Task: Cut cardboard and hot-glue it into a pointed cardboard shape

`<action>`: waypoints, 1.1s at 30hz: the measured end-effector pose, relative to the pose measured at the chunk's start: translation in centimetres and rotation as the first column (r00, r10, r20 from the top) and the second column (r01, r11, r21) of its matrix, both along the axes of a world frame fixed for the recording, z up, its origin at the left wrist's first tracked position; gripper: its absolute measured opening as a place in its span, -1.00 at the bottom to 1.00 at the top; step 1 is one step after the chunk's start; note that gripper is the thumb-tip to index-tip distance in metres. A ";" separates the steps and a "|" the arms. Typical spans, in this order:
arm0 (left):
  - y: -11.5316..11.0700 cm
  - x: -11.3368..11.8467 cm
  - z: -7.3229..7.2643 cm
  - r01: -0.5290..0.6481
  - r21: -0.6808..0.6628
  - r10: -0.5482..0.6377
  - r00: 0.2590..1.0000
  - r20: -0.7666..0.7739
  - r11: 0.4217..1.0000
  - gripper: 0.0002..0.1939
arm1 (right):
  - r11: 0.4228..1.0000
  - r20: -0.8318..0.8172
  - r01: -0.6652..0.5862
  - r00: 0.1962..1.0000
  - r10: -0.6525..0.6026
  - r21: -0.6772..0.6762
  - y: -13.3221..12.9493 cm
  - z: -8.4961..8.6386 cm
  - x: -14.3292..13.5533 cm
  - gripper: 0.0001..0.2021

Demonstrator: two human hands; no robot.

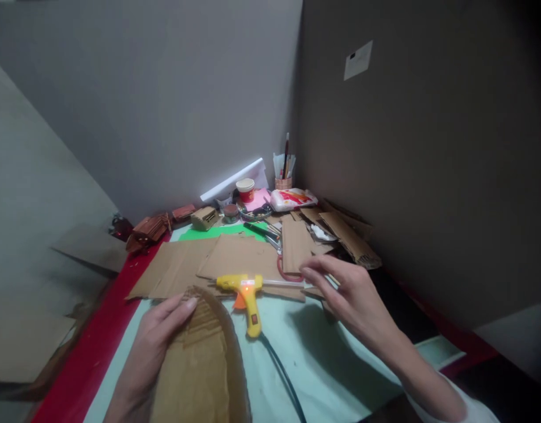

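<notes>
My left hand [167, 323] grips a cardboard piece [195, 376] with a curved rim, at the front left; its upper end shows exposed ridges under my thumb. My right hand [341, 285] hovers over the table at the right, with thumb and fingers drawn together. Anything in that pinch is too small to make out. Just left of those fingertips is the end of the clear glue stick [281, 284] sticking out of a yellow glue gun [248, 288]. The gun lies on its side with a red light glowing and an orange trigger, between my two hands.
Flat cardboard sheets [241, 255] lie behind the gun. Red-handled scissors [280, 264] sit partly under a cardboard strip [296, 244]. Farther back are a paper cup [245, 189], a white packet [292, 198], a pen holder [283, 181] and cardboard scraps [347, 235]. Walls meet behind.
</notes>
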State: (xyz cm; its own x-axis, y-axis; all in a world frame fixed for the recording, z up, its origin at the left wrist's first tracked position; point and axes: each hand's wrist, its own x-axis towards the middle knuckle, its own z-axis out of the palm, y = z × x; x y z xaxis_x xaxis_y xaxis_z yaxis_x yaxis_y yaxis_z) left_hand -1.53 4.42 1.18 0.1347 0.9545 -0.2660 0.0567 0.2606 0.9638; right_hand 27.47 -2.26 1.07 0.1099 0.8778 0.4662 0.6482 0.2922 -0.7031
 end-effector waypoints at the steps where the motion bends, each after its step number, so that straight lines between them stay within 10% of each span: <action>1: 0.0 -0.4 0.2 -0.004 -0.013 0.005 1.000 0.016 1.000 -0.65 | 1.000 0.010 0.005 1.000 -0.005 -0.021 -0.7 -0.4 0.1 -0.79; 15: 0.3 -3.7 1.2 -0.040 -0.007 0.040 0.999 0.013 0.999 -0.70 | 0.979 0.208 -0.197 0.961 0.183 0.050 -2.1 -4.5 -5.9 -0.75; 19: 0.1 -4.5 0.4 -0.211 0.006 0.211 0.976 -0.059 0.977 -0.68 | 0.959 0.294 -0.280 0.921 0.256 0.039 -1.7 -4.5 -6.6 -0.77; 24: 0.4 -4.5 -0.6 0.019 0.034 -0.019 1.000 -0.016 0.999 -0.58 | 0.958 0.383 -0.283 0.881 0.279 -0.046 -0.1 -3.9 -6.9 -0.86; 33: -0.8 -2.8 -0.6 -0.026 0.145 0.029 0.999 -0.020 0.989 -0.61 | 0.949 0.652 0.233 0.757 -0.039 -0.214 5.3 -2.9 -3.0 -0.91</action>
